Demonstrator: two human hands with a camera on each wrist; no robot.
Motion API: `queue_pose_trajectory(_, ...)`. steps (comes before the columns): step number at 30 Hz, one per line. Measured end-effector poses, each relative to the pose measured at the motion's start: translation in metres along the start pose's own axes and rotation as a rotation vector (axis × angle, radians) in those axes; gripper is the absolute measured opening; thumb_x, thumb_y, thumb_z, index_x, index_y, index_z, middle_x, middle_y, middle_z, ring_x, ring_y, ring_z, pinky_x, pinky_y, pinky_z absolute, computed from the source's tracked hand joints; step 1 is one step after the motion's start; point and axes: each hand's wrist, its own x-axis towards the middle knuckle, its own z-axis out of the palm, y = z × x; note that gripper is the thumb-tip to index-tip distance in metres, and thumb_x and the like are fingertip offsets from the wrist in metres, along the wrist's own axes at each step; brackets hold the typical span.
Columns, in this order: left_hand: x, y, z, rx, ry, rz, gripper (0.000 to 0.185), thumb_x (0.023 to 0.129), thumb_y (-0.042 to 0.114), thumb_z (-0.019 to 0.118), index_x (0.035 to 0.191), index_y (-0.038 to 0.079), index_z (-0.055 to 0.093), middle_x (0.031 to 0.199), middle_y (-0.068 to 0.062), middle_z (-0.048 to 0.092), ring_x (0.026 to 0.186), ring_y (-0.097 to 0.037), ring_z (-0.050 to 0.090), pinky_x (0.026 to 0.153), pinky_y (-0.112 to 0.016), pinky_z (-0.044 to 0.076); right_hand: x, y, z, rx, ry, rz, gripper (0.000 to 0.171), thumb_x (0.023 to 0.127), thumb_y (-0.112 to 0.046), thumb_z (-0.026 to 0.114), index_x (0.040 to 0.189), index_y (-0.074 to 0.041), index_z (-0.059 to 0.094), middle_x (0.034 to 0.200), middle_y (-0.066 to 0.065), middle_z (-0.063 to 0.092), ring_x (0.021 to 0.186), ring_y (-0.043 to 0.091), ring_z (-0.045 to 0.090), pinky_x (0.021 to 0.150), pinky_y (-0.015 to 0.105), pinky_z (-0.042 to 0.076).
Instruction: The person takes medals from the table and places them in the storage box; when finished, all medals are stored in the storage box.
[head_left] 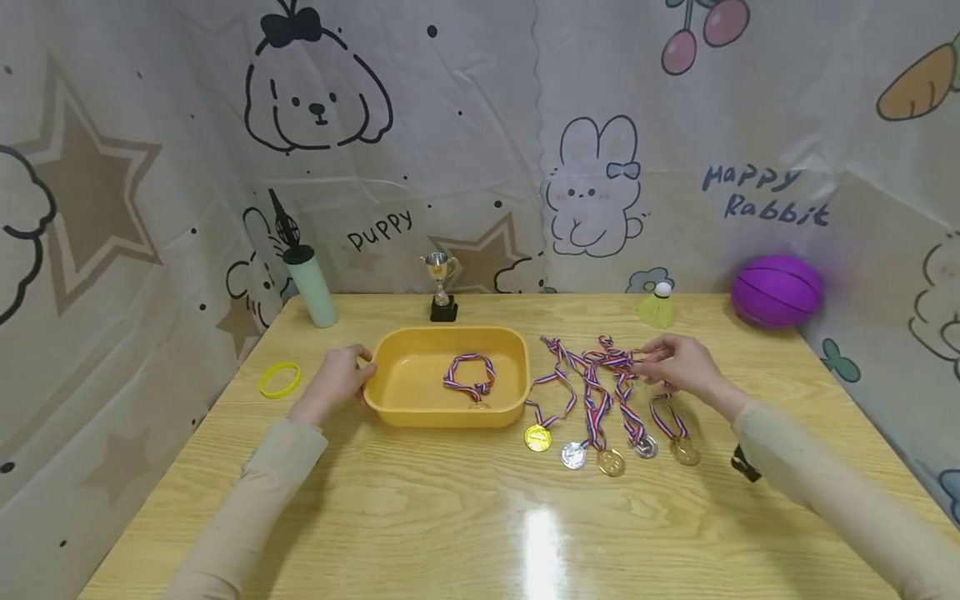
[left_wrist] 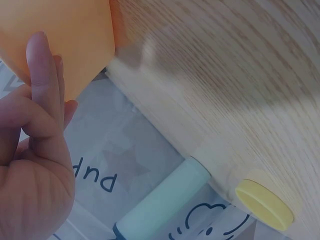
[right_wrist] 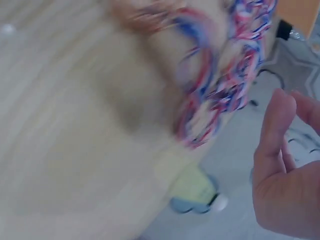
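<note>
Hands first: left hand (head_left: 339,377) rests against the left rim of the shallow orange plastic tray (head_left: 420,408), fingers lightly curled on its edge. Right hand (head_left: 678,364) sits right of centre over the tangled red-white-blue medal ribbons (head_left: 600,367); whether it pinches one I cannot tell, as the right wrist view is blurred and shows the fingers apart from the ribbon loops. One ribboned medal (head_left: 472,379) already lies in the tray. Five gold and silver medal discs (head_left: 611,461) lie in a row, lower centre of the wooden bench (head_left: 450,517).

Risks, judged:
- ribbons overlap, so lifting one likely drags its neighbours
- a swinging disc could clip the tray rim
- small gold trophy (head_left: 442,287) stands just behind the tray and could tip
</note>
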Motion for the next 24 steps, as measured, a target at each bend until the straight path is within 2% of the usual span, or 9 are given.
queue_pose_trajectory(5, -0.001, 0.0, 0.0, -0.003, 0.007, 0.017, 0.031, 0.098, 0.009, 0.049, 0.12, -0.013, 0.051, 0.065, -0.014, 0.066, 0.057, -0.032, 0.068, 0.047, -0.024, 0.049, -0.016, 0.025, -0.012, -0.081, 0.049, 0.052, 0.05, 0.086, -0.026, 0.07, 0.117, 0.011, 0.054, 0.099, 0.02, 0.067, 0.072, 0.017, 0.068, 0.059, 0.035, 0.057)
queue_pose_trajectory(9, -0.001, -0.001, 0.0, -0.009, 0.016, 0.009, 0.03, 0.098, 0.009, 0.049, 0.12, -0.012, 0.051, 0.063, -0.011, 0.065, 0.056, -0.031, 0.067, 0.047, -0.024, 0.048, -0.028, 0.034, -0.01, -0.098, 0.015, 0.105, 0.053, 0.086, -0.033, 0.07, 0.112, 0.01, 0.054, 0.093, 0.016, 0.067, 0.069, 0.016, 0.068, 0.056, 0.033, 0.055)
queue_pose_trajectory(15, 0.001, 0.0, 0.0, 0.005, 0.035, 0.018, 0.03, 0.098, 0.009, 0.048, 0.119, -0.012, 0.052, 0.065, -0.013, 0.066, 0.057, -0.032, 0.067, 0.047, -0.024, 0.049, -0.038, 0.036, -0.002, -0.176, -0.008, 0.105, 0.056, 0.082, -0.041, 0.073, 0.104, 0.008, 0.058, 0.089, 0.016, 0.066, 0.072, 0.017, 0.062, 0.057, 0.029, 0.051)
queue_pose_trajectory(19, 0.0, -0.001, 0.0, 0.007, 0.026, 0.02, 0.031, 0.098, 0.009, 0.048, 0.119, -0.012, 0.051, 0.064, -0.012, 0.065, 0.057, -0.032, 0.067, 0.048, -0.024, 0.049, -0.04, 0.037, 0.004, -0.147, -0.026, 0.142, 0.055, 0.079, -0.038, 0.076, 0.104, 0.008, 0.058, 0.092, 0.016, 0.066, 0.075, 0.018, 0.061, 0.059, 0.031, 0.056)
queue_pose_trajectory(24, -0.001, -0.002, 0.0, 0.003, 0.018, 0.019, 0.031, 0.099, 0.01, 0.049, 0.12, -0.012, 0.051, 0.062, -0.011, 0.064, 0.055, -0.031, 0.067, 0.048, -0.024, 0.049, -0.042, 0.04, 0.01, -0.086, -0.021, 0.179, 0.055, 0.073, -0.031, 0.082, 0.103, 0.008, 0.056, 0.089, 0.014, 0.065, 0.068, 0.015, 0.061, 0.057, 0.031, 0.056)
